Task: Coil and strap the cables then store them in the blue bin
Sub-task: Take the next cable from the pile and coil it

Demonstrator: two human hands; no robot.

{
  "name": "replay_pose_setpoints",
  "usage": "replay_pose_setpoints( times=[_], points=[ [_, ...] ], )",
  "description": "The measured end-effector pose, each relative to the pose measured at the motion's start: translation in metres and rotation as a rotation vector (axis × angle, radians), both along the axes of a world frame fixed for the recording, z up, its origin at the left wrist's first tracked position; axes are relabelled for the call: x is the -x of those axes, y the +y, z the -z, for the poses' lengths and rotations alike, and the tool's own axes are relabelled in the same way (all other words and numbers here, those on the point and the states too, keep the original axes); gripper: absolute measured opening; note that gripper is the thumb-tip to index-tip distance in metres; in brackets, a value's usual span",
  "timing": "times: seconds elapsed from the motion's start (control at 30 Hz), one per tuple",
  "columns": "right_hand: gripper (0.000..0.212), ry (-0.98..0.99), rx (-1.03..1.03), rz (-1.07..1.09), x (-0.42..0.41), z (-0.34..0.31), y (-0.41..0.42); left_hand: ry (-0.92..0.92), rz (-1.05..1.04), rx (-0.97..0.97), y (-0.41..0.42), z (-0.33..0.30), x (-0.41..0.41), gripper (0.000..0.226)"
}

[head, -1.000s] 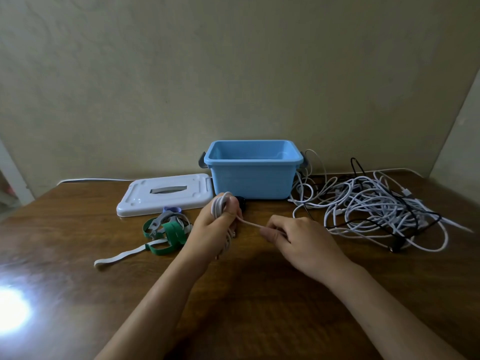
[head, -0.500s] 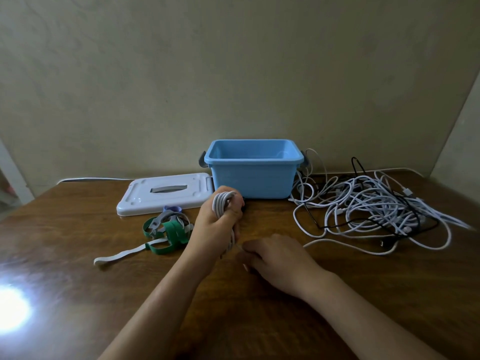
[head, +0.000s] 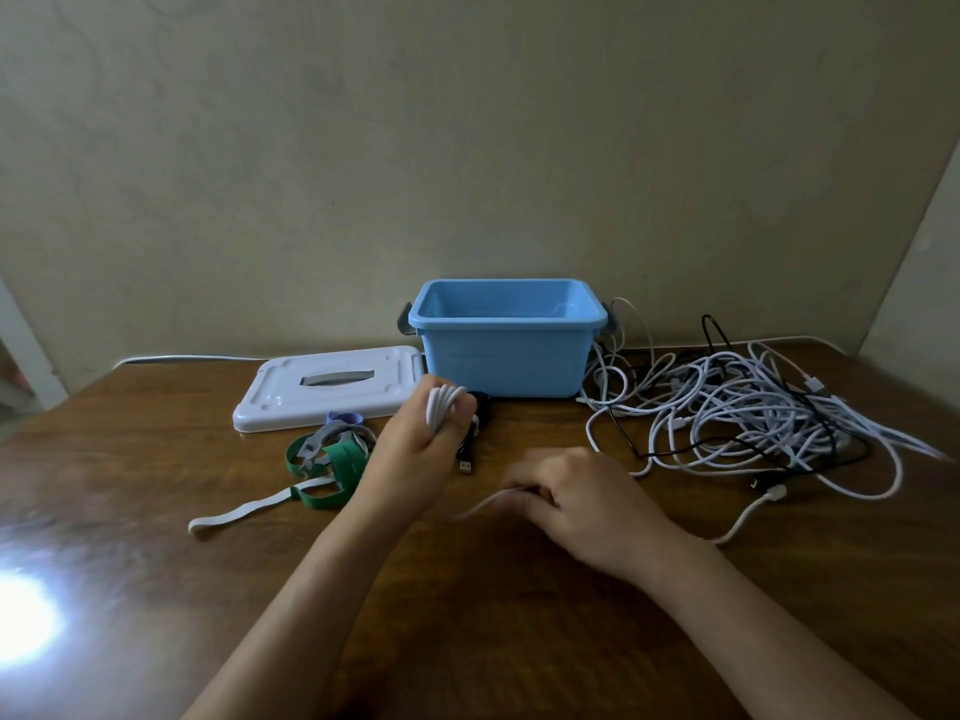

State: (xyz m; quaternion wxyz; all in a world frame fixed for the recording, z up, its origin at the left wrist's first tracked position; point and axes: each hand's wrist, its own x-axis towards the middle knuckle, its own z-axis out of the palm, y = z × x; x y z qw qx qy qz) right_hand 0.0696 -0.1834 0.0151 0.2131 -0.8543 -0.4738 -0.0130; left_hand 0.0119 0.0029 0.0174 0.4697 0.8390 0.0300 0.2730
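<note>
Holding a small white coil [head: 441,405] in the left hand [head: 415,449], fingers wrapped tight round the loops, just in front of the blue bin [head: 506,337]. Pinching the loose tail of the same white cable [head: 480,504] in the right hand [head: 582,498], fingers curled on it, lower down and nearer than the bin, close to the worktop [head: 519,615].

Looking light, soft and bendy, that cable, and smooth, so likely springing open if let go. Best gripping across all the loops at once, as the left hand is doing, and feeding the tail with the other.

Counting now: one bin, nothing seen inside it. One white lid [head: 324,387] lying flat just left of the bin. One short black cable [head: 467,444] lying in front of the bin, beside the coil. One big tangled pile [head: 753,418] to the right of the bin, mostly white with at least one black; too knotted for counting. Straps [head: 322,462] in front of the lid: green, grey, one purple, about four or five, overlapping, so not sure
</note>
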Motion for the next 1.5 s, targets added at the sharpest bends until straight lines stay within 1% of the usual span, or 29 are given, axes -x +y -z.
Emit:
replay_pose_setpoints(
  times=[0.1, 0.17, 0.23, 0.27, 0.3, 0.33, 0.37, 0.4, 0.43, 0.47, 0.6, 0.63, 0.7, 0.77, 0.83, 1.0, 1.1, 1.13, 1.23, 1.3, 1.4, 1.5],
  points=[
    [0.023, -0.062, -0.154, 0.009, 0.003, 0.001, 0.002, 0.143, 0.102, 0.054, -0.005, 0.000, 0.002, 0.041],
    [0.025, -0.077, -0.206, 0.032, 0.003, 0.001, 0.002, 0.211, 0.152, 0.065, -0.007, 0.000, 0.003, 0.046],
    [0.038, -0.063, -0.218, 0.056, 0.002, 0.002, 0.001, 0.225, 0.177, 0.045, -0.007, 0.001, 0.003, 0.055],
    [0.047, -0.055, -0.223, 0.074, 0.001, 0.002, 0.001, 0.222, 0.184, 0.036, -0.006, 0.002, 0.003, 0.063],
    [0.054, -0.053, -0.225, 0.096, 0.001, 0.001, 0.000, 0.218, 0.194, 0.028, -0.005, 0.002, 0.003, 0.076],
    [0.055, -0.056, -0.225, 0.121, 0.002, -0.001, -0.001, 0.220, 0.208, 0.016, -0.004, 0.001, 0.004, 0.090],
    [0.048, -0.067, -0.235, 0.140, 0.002, -0.001, -0.002, 0.234, 0.223, 0.000, -0.003, 0.002, 0.003, 0.100],
    [0.036, -0.080, -0.245, 0.154, 0.001, -0.002, -0.003, 0.255, 0.243, -0.016, -0.003, 0.002, 0.003, 0.102],
    [0.024, -0.092, -0.244, 0.157, 0.002, -0.003, -0.003, 0.286, 0.260, -0.032, -0.003, 0.002, 0.003, 0.098],
    [0.020, -0.101, -0.233, 0.153, 0.002, -0.004, -0.004, 0.320, 0.270, -0.049, -0.004, 0.003, 0.002, 0.090],
    [0.012, -0.141, -0.261, 0.102, 0.004, -0.004, -0.002, 0.397, 0.313, -0.154, -0.004, 0.005, 0.001, 0.051],
    [0.013, -0.149, -0.282, 0.106, 0.004, -0.003, -0.002, 0.398, 0.323, -0.166, -0.004, 0.005, 0.001, 0.045],
    [0.024, -0.160, -0.343, 0.137, 0.004, -0.003, -0.003, 0.390, 0.326, -0.175, -0.004, 0.004, 0.002, 0.038],
    [0.035, -0.191, -0.409, 0.181, 0.004, -0.004, -0.004, 0.380, 0.327, -0.143, -0.004, 0.003, 0.002, 0.037],
    [0.040, -0.212, -0.462, 0.209, 0.004, -0.006, -0.005, 0.380, 0.323, -0.072, -0.004, 0.002, 0.004, 0.043],
    [0.036, -0.213, -0.495, 0.236, 0.000, -0.005, -0.006, 0.344, 0.260, 0.067, -0.009, -0.008, 0.011, 0.058],
    [0.035, -0.209, -0.485, 0.268, -0.004, -0.005, -0.009, 0.351, 0.229, 0.172, -0.010, -0.014, 0.016, 0.060],
    [0.035, -0.204, -0.483, 0.274, -0.005, -0.005, -0.010, 0.358, 0.232, 0.169, -0.010, -0.015, 0.016, 0.060],
    [0.031, -0.189, -0.470, 0.266, -0.003, -0.004, -0.009, 0.409, 0.246, 0.053, -0.009, -0.012, 0.014, 0.053],
    [0.030, -0.183, -0.473, 0.255, -0.003, -0.003, -0.007, 0.419, 0.275, -0.021, -0.007, -0.007, 0.010, 0.045],
    [0.034, -0.148, -0.518, 0.242, -0.002, 0.000, -0.004, 0.433, 0.287, -0.137, -0.009, -0.001, 0.006, 0.024],
    [0.040, -0.106, -0.580, 0.251, -0.002, 0.003, -0.001, 0.450, 0.290, -0.146, -0.015, 0.005, 0.004, 0.015]
  ],
)
